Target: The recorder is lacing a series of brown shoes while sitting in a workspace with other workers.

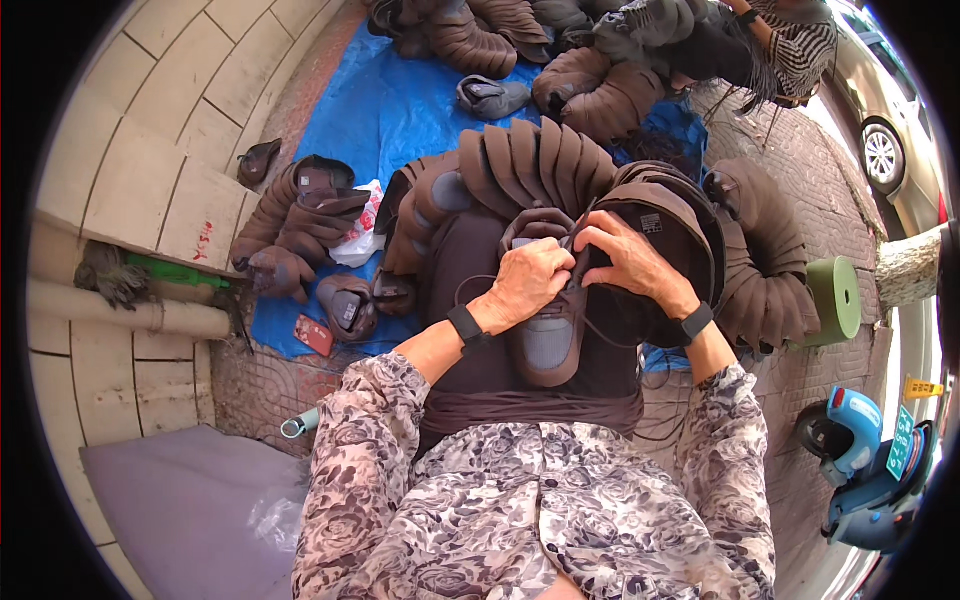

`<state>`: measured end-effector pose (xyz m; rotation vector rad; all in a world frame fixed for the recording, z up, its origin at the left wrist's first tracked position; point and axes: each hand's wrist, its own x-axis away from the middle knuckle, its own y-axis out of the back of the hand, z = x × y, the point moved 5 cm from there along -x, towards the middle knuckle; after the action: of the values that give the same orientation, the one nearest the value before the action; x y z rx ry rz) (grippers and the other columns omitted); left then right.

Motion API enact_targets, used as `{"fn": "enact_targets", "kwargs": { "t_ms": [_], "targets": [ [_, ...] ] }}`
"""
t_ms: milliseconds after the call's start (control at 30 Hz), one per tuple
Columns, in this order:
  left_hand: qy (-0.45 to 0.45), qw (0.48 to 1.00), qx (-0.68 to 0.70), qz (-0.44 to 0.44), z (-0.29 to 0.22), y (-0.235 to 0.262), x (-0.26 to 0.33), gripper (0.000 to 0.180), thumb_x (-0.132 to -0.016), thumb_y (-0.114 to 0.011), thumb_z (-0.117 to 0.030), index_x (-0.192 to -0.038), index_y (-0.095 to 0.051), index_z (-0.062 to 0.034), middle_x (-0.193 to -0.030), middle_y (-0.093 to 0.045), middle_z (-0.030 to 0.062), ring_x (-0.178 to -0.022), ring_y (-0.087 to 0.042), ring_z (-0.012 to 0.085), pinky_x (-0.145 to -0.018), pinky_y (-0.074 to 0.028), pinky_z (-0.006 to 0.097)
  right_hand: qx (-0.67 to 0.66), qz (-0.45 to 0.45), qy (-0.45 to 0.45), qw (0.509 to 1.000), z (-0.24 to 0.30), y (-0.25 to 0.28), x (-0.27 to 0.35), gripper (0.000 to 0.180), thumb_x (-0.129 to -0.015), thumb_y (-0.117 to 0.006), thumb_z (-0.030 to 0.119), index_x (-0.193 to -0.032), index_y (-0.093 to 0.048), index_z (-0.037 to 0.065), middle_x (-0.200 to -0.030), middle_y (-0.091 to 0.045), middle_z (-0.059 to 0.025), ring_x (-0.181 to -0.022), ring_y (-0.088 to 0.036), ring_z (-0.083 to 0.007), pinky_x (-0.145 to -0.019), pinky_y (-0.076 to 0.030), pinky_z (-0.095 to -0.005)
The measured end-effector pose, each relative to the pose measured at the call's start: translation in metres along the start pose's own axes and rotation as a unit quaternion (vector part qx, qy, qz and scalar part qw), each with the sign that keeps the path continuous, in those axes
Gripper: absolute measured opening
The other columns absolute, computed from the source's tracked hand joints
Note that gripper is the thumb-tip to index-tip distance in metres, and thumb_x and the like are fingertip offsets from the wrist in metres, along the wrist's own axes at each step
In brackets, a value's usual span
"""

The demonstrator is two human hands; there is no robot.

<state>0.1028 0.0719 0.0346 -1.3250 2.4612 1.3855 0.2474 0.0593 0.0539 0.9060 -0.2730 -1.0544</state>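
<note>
A brown shoe (550, 350) with a grey toe panel rests on my lap, toe toward me. Over its lace opening, my left hand (527, 280) is closed in a pinch on the dark shoelace. My right hand (637, 262) curls in from the other side, its fingertips at the lace by the shoe's tongue; part of that grip is hidden. A loose loop of lace (468, 284) stands out left of the shoe. Just beyond my hands, a long curved row of nested brown shoe uppers (535, 165) arches around my knees.
A blue tarp (345, 120) carries more shoe rows and a single grey shoe (492, 97). A red phone-like object (313, 335) lies at left. Dark gloves (112, 275) hang on a pipe. On the right are a green roll (833, 300), a blue scooter (865, 460) and another person (790, 45).
</note>
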Motion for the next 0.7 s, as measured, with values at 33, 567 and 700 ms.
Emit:
{"fn": "enact_targets", "kwargs": {
  "t_ms": [33,567,700],
  "targets": [
    [0.0,1.0,-0.002,0.002,-0.001,-0.002,0.0,0.012,-0.071,-0.064,-0.006,-0.083,-0.064,-0.0043,-0.08,-0.057,0.0095,-0.073,-0.06,0.0275,-0.066,-0.048,0.035,-0.01,-0.007,0.001,1.0,-0.003,-0.002,0.002,0.045,-0.058,-0.08,0.011,-0.094,-0.054,0.008,-0.109,-0.05,-0.0099,-0.104,-0.05,-0.0308,-0.087,-0.043,-0.0376],
    [0.011,0.993,-0.052,-0.106,-0.004,0.056,0.026,0.01,-0.067,-0.073,-0.008,-0.075,-0.067,-0.0074,-0.075,-0.064,0.0062,-0.075,-0.06,0.0229,-0.074,-0.042,0.034,-0.071,-0.14,-0.077,0.985,0.012,-0.029,0.003,0.023,-0.069,-0.074,0.01,-0.092,-0.068,0.013,-0.131,-0.04,-0.0138,-0.119,-0.036,-0.0317,-0.1,-0.034,-0.0394],
    [-0.007,0.995,-0.037,-0.097,0.001,0.053,0.013,0.009,-0.069,-0.072,-0.01,-0.077,-0.068,-0.0079,-0.076,-0.064,0.0062,-0.078,-0.06,0.0231,-0.076,-0.042,0.034,-0.036,-0.2,-0.106,0.973,0.022,-0.036,0.004,0.015,-0.07,-0.073,0.011,-0.085,-0.069,0.009,-0.122,-0.045,-0.0152,-0.111,-0.041,-0.0327,-0.095,-0.037,-0.0399]
  ]
}}
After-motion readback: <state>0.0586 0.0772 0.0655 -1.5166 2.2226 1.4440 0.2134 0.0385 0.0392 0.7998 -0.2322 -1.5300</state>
